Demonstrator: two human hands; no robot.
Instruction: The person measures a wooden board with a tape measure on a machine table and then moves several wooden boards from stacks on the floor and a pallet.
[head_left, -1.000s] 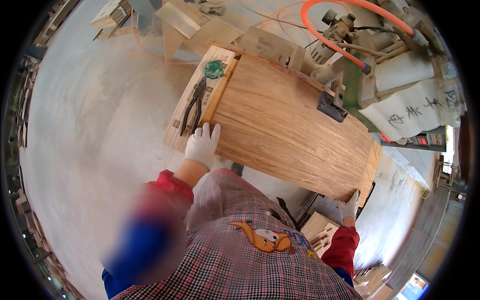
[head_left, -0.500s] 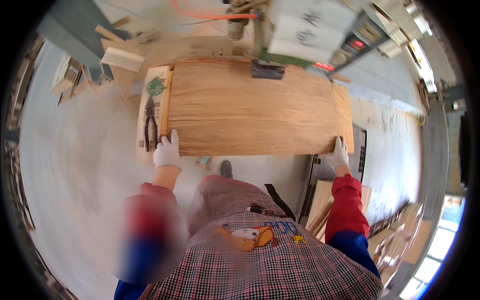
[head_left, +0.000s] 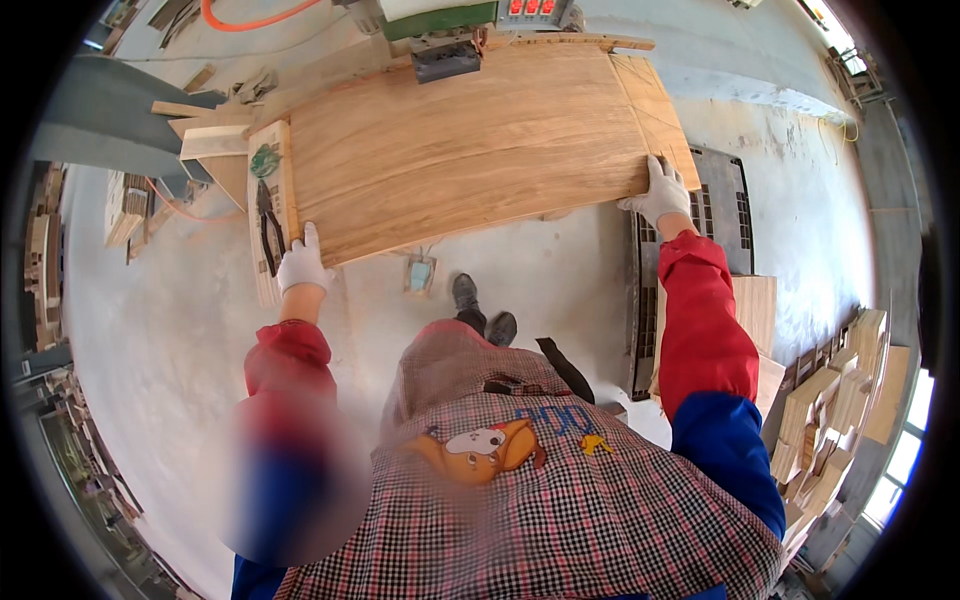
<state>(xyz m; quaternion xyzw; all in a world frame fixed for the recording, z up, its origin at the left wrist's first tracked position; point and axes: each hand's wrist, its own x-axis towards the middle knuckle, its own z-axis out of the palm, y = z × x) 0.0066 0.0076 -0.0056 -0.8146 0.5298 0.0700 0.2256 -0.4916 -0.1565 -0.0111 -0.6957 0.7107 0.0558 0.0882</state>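
Note:
Both my hands wear white gloves at the near edge of a wide brown wooden panel (head_left: 470,150). My left hand (head_left: 306,262) is closed on its near left corner, one finger lying along the top. My right hand (head_left: 660,193) holds the near edge toward the right, fingers over the top; the underside is hidden. Left of the panel, black-handled pliers (head_left: 270,230) and a green tangled bundle (head_left: 264,160) lie on a narrow pale board (head_left: 256,190). A dark block (head_left: 447,62) of the machine sits over the panel's far edge.
Beyond the panel stand a green machine part (head_left: 440,20) and a box with red switches (head_left: 533,10). A black slotted pallet (head_left: 722,215) lies on the floor at right, near stacked boards (head_left: 825,410). Wood offcuts (head_left: 215,140) sit at far left.
The panel now appears farther up the picture and slanted, its right side farther away. Both hands stay on its near edge. A second shoe has come into sight below.

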